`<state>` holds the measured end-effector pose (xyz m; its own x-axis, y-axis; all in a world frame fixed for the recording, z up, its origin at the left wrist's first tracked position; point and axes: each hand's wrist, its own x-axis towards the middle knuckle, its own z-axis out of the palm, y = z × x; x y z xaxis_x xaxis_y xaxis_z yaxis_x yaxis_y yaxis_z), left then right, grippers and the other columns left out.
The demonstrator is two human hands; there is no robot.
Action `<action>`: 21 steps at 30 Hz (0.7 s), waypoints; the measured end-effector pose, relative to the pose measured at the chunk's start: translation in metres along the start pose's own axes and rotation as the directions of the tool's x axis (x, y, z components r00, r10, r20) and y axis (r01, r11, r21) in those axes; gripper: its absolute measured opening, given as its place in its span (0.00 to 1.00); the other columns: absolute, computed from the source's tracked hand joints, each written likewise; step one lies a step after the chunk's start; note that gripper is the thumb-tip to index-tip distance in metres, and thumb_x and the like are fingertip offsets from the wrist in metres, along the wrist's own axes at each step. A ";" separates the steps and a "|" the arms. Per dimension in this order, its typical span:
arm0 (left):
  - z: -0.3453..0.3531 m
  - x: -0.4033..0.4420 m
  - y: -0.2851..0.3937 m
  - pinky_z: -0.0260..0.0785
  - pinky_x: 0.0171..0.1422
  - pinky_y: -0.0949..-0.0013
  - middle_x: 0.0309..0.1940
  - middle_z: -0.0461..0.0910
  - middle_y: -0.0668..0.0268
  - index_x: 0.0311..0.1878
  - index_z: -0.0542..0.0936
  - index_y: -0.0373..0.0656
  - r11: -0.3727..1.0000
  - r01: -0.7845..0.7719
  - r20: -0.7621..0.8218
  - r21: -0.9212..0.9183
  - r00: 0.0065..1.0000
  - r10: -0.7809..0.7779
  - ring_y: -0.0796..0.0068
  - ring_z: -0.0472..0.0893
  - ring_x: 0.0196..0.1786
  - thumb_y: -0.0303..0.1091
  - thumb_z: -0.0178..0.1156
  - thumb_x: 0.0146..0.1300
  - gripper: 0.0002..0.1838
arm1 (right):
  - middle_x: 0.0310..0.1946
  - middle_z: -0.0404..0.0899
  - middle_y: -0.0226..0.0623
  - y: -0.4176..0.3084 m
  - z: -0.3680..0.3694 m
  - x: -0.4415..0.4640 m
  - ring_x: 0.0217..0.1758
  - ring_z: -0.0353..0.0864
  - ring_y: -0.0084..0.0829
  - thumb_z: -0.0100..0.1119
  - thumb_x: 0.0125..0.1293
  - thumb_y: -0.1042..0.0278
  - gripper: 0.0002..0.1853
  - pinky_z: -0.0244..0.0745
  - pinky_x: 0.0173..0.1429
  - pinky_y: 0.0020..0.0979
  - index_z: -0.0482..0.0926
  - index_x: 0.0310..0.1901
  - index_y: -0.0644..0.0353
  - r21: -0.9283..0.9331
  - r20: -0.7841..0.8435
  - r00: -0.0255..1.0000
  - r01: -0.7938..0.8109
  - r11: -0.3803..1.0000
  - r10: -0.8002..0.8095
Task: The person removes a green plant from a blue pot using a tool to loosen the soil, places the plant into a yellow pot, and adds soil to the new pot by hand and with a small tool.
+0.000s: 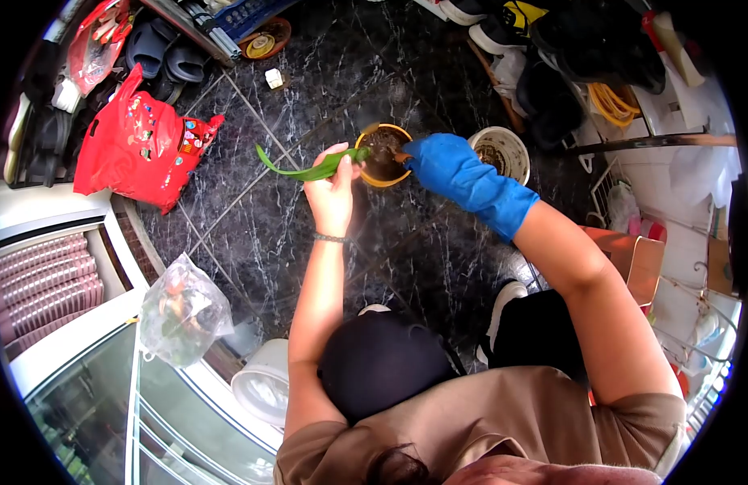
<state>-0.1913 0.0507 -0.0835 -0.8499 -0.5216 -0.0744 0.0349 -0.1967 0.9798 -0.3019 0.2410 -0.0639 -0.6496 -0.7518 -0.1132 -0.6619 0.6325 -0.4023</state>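
A yellow-rimmed pot (381,181) with dark soil stands on the dark tiled floor. At its left edge my bare left hand (334,182) pinches a green plant (309,173) near its base, its long leaves pointing left. My right hand (440,162), in a blue glove, is closed at the pot's right rim around a small brown thing (402,158), mostly hidden by the glove. Just behind the glove stands a white bucket (515,153) with brown material inside.
A red plastic bag (139,149) lies at the left near dark sandals (151,48). A clear bag (185,311) and a white bucket (263,384) are at the lower left. Shoes (552,73) line the upper right. A small white block (273,78) lies beyond the pot.
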 end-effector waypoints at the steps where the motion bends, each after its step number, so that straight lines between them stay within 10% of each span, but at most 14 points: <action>1: -0.001 -0.002 -0.001 0.79 0.43 0.76 0.39 0.84 0.62 0.54 0.79 0.33 1.000 -0.007 -0.002 0.012 1.000 0.007 0.76 0.86 0.38 0.23 0.56 0.71 0.11 | 0.36 0.85 0.44 -0.001 -0.005 -0.003 0.40 0.84 0.47 0.60 0.63 0.67 0.13 0.79 0.43 0.43 0.86 0.49 0.47 0.018 -0.067 0.995 0.072 0.997 -0.071; 12: -0.004 -0.005 -0.003 0.79 0.45 0.76 0.39 0.84 0.63 0.54 0.78 0.33 0.999 0.038 -0.003 -0.021 0.999 -0.038 0.76 0.85 0.38 0.25 0.56 0.71 0.11 | 0.37 0.85 0.44 -0.024 -0.015 0.017 0.39 0.85 0.46 0.58 0.63 0.66 0.15 0.80 0.43 0.42 0.86 0.50 0.46 -0.228 0.220 0.974 0.101 0.968 -0.050; 17: -0.007 -0.001 -0.006 0.79 0.45 0.74 0.40 0.84 0.63 0.54 0.78 0.33 1.000 0.027 -0.002 0.005 1.000 -0.027 0.76 0.85 0.38 0.25 0.56 0.72 0.11 | 0.34 0.85 0.42 -0.002 -0.067 0.029 0.38 0.85 0.46 0.62 0.56 0.68 0.09 0.80 0.43 0.41 0.87 0.39 0.53 -0.112 -0.022 0.883 0.463 0.879 -0.468; 21: -0.001 0.001 -0.004 0.79 0.45 0.74 0.40 0.84 0.63 0.54 0.79 0.34 0.999 0.032 0.000 -0.007 0.999 -0.032 0.76 0.85 0.38 0.24 0.56 0.71 0.11 | 0.33 0.85 0.41 0.005 -0.036 0.048 0.38 0.85 0.44 0.65 0.53 0.67 0.08 0.80 0.43 0.41 0.87 0.36 0.55 -0.162 0.145 0.850 0.526 0.835 -0.507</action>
<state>-0.1920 0.0503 -0.0881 -0.8505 -0.5153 -0.1058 0.0113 -0.2190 0.9757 -0.3501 0.2145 -0.0390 -0.1619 -0.9865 -0.0239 -0.9549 0.1627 -0.2483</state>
